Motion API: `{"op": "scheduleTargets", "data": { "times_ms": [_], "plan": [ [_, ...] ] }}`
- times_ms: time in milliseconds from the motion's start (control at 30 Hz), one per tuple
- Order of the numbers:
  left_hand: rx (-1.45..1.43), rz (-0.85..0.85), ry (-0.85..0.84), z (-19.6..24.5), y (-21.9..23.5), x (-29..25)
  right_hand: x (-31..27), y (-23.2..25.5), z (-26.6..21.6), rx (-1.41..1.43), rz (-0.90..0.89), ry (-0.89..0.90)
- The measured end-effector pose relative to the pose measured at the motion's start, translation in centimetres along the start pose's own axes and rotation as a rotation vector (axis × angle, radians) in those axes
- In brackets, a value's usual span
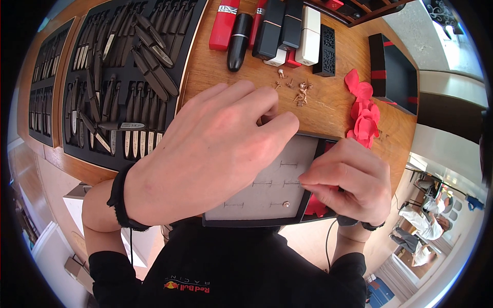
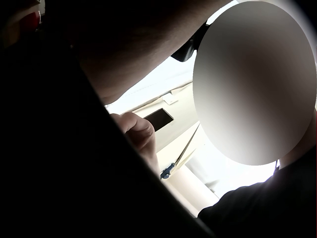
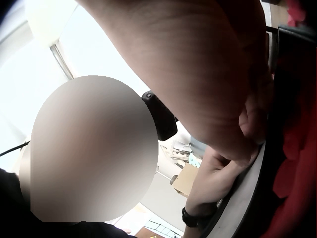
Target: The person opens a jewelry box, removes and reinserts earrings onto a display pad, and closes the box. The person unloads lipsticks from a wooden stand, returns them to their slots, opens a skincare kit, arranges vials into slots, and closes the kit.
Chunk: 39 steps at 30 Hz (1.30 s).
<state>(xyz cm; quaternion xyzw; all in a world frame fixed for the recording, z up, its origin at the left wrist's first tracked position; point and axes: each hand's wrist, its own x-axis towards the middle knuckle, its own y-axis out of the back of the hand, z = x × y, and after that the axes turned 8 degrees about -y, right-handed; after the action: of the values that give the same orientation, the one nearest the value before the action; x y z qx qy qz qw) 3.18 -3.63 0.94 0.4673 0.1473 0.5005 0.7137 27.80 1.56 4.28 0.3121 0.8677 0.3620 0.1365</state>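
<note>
A black-edged jewellery box (image 1: 251,224) holds a grey slotted pad (image 1: 275,194), with red petals (image 1: 314,206) in a side compartment. One slot carries a small ornament with a pearl-like bead (image 1: 286,204). My left hand (image 1: 210,131) hovers over the pad's upper left, its fingers bent and their tips hidden beneath it. At the pad's right side, my right hand (image 1: 354,179) brings thumb and forefinger together beside a slot; I cannot tell what is between them. Small rose-gold pieces (image 1: 302,93) lie on the wood beyond the box. Dark surroundings fill much of the left wrist view.
Dark trays of slim black pen-like items (image 1: 149,77) cover the left side. Lipstick-like tubes (image 1: 240,43) and upright boxes (image 1: 308,36) stand at the back. Red petals (image 1: 364,118) lie near an open black box (image 1: 395,72) at right. Several people (image 1: 426,226) are in the background.
</note>
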Motion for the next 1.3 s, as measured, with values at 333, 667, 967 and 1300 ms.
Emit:
{"op": "scheduleTargets", "data": {
  "times_ms": [333, 667, 967, 1300],
  "plan": [
    [0.016, 0.001, -0.013, -0.1, -0.2, 0.0, -0.5, -1.1, -0.3, -0.072, -0.046, 0.067],
    [0.023, 0.01, -0.02, -0.2, -0.3, -0.1, -0.3, -1.8, -1.0, -0.121, -0.041, 0.005],
    [0.035, 0.001, -0.017, -0.1, -0.3, -0.1, -0.5, -1.6, -1.1, -0.043, -0.036, -0.119],
    [0.043, 0.016, -0.021, 0.0, -0.4, -0.1, -0.5, -1.3, -0.5, -0.089, -0.064, -0.058]
  ]
}}
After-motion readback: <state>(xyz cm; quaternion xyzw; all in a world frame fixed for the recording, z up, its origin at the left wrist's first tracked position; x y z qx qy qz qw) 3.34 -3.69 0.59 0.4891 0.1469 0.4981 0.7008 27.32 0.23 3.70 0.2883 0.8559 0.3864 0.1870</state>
